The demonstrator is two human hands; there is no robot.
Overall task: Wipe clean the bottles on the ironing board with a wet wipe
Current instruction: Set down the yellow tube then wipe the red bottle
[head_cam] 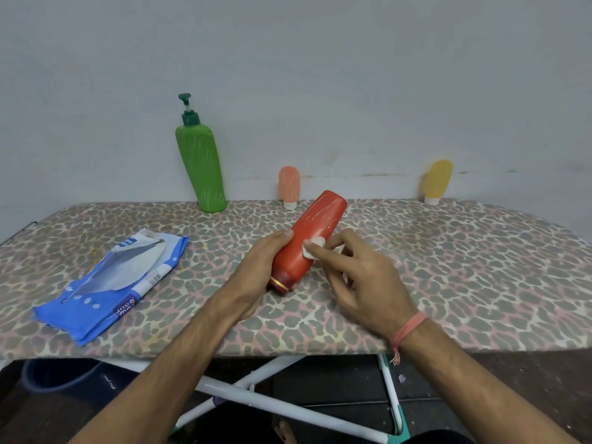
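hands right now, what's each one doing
Left hand: closed around the red bottle, holding it tilted.
Right hand: fingers pinch a white wipe against the red bottle.

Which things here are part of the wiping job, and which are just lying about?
Part of the job:
red bottle, held by the left hand
wet wipe, pressed on it by the right hand
green pump bottle
pink bottle
yellow bottle
wipes pack
ironing board

Lying about:
dark tub under the board
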